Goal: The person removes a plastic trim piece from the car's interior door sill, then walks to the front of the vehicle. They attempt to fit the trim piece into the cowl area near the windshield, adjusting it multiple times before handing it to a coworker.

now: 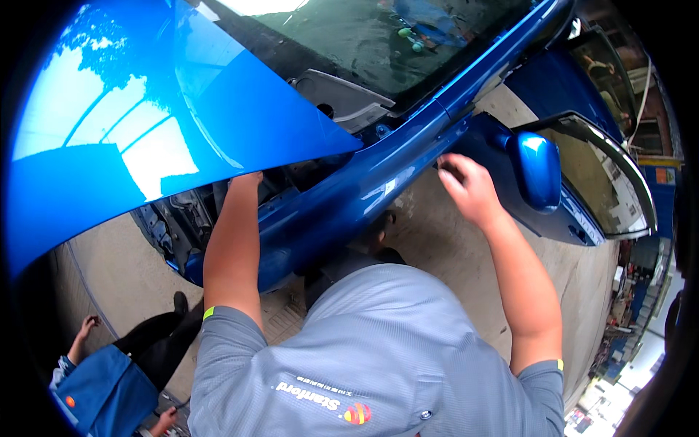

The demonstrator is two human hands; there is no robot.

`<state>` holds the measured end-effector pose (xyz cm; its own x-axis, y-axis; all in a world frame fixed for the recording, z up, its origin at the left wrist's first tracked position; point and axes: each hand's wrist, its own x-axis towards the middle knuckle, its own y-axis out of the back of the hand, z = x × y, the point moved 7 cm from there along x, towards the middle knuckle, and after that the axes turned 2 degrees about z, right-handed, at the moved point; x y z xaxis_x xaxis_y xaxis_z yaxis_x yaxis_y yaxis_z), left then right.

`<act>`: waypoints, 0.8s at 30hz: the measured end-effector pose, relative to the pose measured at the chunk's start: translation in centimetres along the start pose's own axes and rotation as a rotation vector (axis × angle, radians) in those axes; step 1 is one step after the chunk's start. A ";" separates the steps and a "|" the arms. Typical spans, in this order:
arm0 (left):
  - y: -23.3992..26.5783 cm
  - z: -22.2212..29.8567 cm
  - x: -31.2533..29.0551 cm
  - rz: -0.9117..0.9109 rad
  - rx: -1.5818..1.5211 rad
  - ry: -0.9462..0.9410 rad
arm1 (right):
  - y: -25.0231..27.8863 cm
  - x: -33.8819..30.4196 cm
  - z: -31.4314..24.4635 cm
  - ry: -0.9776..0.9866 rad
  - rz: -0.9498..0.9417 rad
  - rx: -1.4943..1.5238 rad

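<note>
Blue car [386, 160] is seen across the upper half of the head view, with its front wing [328, 207] slanted from nine o'clock, past the centre, toward one o'clock. Above the engine bay [193, 218], a raised hood [240, 95] is spread over ten o'clock, and the windscreen [328, 44] is found at twelve. The left hand [251, 177], between nine and ten o'clock, is tucked up to the hood's lower edge; its fingers are hidden there, so whether anything is grasped cannot be told. Between two and three o'clock, the right hand [472, 191] is held between the wing's rear end and the opened front door [502, 164], just short of the blue side mirror [539, 164]; its fingers are curled, but whether something small is pinched cannot be made out. A co-worker [109, 390] is placed near eight o'clock, well apart from both hands. The step in hand is judged to be close work around the front wing, with both ends attended to. For the next move, a clear sight of the left fingertips seems called for, and care that the paint is not scraped against the hood or door.
</note>
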<state>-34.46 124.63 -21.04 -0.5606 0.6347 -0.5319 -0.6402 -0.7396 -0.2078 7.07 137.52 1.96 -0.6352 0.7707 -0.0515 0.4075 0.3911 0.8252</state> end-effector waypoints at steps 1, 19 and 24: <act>-0.1 0.2 -0.8 0.040 -0.009 -0.025 | -0.5 3.0 -1.0 0.060 -0.007 -0.023; 0.8 -1.2 -7.0 0.341 -0.122 -0.074 | -6.8 19.6 -4.0 0.281 -0.261 -0.138; 0.1 -1.6 -7.9 0.411 -0.135 -0.076 | -6.1 20.5 -4.3 0.403 -0.331 -0.204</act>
<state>-29.22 119.16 -18.15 -0.7949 0.2922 -0.5318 -0.2839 -0.9537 -0.0995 -11.25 148.71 -1.73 -0.9246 0.3541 -0.1405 0.0338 0.4435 0.8956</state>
